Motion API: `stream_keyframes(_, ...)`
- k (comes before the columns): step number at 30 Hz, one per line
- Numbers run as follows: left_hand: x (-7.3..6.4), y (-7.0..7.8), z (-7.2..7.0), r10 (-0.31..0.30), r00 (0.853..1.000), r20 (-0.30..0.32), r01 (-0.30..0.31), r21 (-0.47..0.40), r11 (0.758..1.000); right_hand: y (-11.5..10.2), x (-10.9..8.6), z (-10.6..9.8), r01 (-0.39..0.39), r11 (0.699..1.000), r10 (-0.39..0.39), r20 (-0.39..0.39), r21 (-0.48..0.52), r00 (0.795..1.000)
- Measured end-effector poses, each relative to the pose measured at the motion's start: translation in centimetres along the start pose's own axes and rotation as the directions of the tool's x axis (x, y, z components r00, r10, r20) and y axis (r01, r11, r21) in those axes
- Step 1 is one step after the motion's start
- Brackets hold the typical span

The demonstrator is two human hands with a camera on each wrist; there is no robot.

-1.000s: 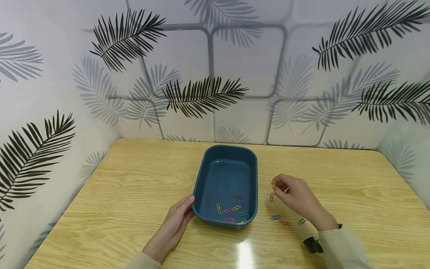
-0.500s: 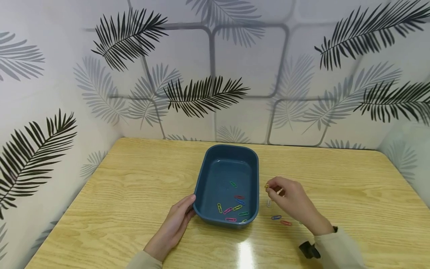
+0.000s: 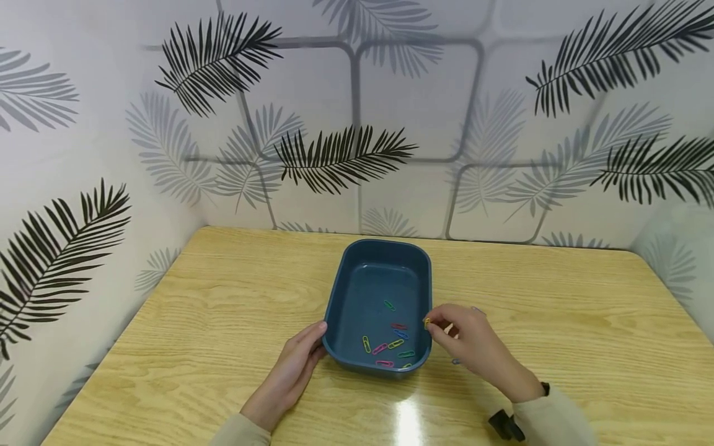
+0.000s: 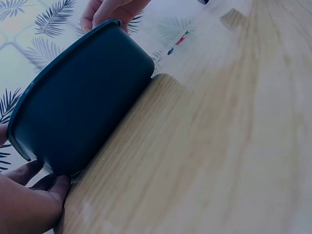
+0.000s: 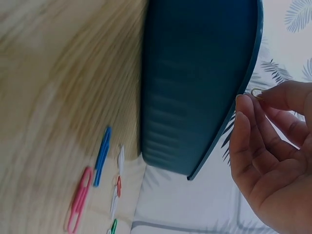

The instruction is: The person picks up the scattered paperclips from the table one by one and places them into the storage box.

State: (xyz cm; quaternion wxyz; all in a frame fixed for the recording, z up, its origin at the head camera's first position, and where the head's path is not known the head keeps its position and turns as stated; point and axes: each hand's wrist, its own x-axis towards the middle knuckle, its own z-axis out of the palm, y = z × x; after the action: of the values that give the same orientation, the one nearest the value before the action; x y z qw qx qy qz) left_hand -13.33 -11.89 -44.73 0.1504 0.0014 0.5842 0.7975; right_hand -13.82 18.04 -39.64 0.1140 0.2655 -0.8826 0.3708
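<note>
Leftward and slightly nearer the person is where the right hand (image 3: 471,341) has travelled over the last half second, carrying a yellow paper clip (image 3: 427,323) from beside the blue bin (image 3: 356,300) to its right rim. Bin and left hand (image 3: 294,368) look essentially unmoved. Thumb and fingertips of the right hand pinch the clip, leaving a small loop showing; the left hand grips the bin's near-left corner, thumb at the rim, fingers against the outer wall. I cannot tell whether the clip is past the inner edge.

That doubt is the chief hazard: if the pinch loosens too soon, the clip could drop outside and land on the surface (image 3: 251,279), between the wall and the loose clips. With so little metal held, it could also twist or slip if it brushes the rim. Knuckles knocking the wall might nudge the bin, and a slack left hand would allow it to slide. Low forearm movement could drag the loose blue clip (image 5: 101,157) or pink clip (image 5: 79,200) lying outside the bin; from the head view the right hand covers most of that area, so a stray clip might easily be overlooked.
</note>
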Motion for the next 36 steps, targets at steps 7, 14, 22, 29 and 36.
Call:
stream_keyframes(7,0.1,0.0,0.0,-0.003,1.000,0.006,0.003,-0.005,1.000,-0.9,-0.2,0.1,0.044,0.999,-0.044,-0.015,0.001,0.999)
stream_keyframes(14,0.0,0.0,0.0,-0.001,1.000,0.007,0.001,0.000,1.000,-1.6,-0.3,0.3,0.053,0.997,-0.056,0.035,0.063,0.998)
stream_keyframes(22,0.0,0.0,0.1,-0.003,1.000,0.000,0.003,-0.004,1.000,-2.0,-0.3,0.7,0.062,0.996,-0.063,0.011,0.063,0.998)
stream_keyframes(29,0.0,0.1,0.2,0.000,1.000,0.001,0.000,0.000,1.000,-2.5,-0.3,1.0,0.088,0.993,-0.089,0.013,0.080,0.996)
stream_keyframes(36,0.0,0.1,0.2,-0.005,1.000,-0.003,0.005,-0.003,1.000,-2.6,-0.4,1.0,0.073,0.995,-0.073,0.003,0.066,0.997)
